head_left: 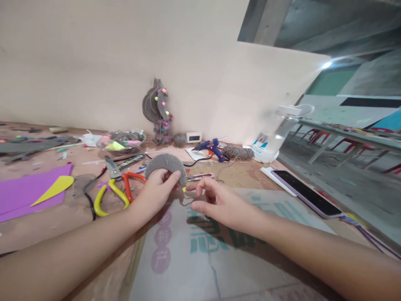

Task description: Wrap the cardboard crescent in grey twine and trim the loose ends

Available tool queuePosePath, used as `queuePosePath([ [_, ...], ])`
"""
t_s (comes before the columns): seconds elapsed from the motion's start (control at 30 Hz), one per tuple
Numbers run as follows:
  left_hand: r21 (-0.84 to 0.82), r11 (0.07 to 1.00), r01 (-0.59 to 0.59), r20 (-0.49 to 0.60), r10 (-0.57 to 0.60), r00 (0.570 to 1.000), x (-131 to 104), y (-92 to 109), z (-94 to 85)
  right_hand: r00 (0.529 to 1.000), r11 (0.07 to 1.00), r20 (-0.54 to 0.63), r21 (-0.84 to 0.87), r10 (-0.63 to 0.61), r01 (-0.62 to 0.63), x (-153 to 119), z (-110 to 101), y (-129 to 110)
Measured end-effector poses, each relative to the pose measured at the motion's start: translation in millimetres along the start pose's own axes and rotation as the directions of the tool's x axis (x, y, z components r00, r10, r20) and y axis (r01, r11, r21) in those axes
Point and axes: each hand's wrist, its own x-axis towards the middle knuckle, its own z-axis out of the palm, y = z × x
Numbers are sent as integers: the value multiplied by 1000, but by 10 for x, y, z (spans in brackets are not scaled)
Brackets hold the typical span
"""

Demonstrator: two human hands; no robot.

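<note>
A grey, yarn-wrapped curved piece [166, 164] is pinched between the thumb and fingers of my left hand [162, 184], near the middle of the view. Just to its right is my right hand [216, 200], its thumb and fingers apart. A thin grey strand of yarn [185, 200] runs from the curved piece towards the right fingers; whether they touch it is hard to tell. Beneath both hands lies a pale printed sheet [188, 267].
Scissors [111, 196] and purple sheets [34, 188] lie left. Behind are a bowl of trimmings [120, 142], a decorated grey piece [158, 108], a blue glue gun [211, 148] and a yarn skein [238, 152]. A phone [307, 192] and clear jug [275, 133] stay right.
</note>
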Motion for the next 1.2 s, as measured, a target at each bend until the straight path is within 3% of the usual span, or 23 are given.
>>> queuePosePath([
  [0.17,35,999,-34,-2,34,999,20,-4,-1,997,987,74,162,-36,24,1,112,6],
  [0.33,160,984,-81,56,73,996,13,-37,9,982,984,81,74,-169,163,-41,125,-14],
  [0.53,236,956,-175,131,147,980,-28,-31,11,947,948,-57,-13,-317,317,-57,71,-31],
  [0.63,226,956,-187,159,153,975,-31,-33,12,952,960,-127,-59,-279,274,-40,11,-34],
  [0.8,192,970,-152,145,125,982,-38,-18,12,970,971,-121,-137,-211,194,-9,-28,11],
  [1.03,210,963,-166,153,136,979,-43,-13,-5,967,931,-79,-301,-241,208,14,-25,102],
  [1.2,292,937,-190,178,142,974,-40,-56,13,946,885,-68,-380,-318,270,3,-3,24],
])
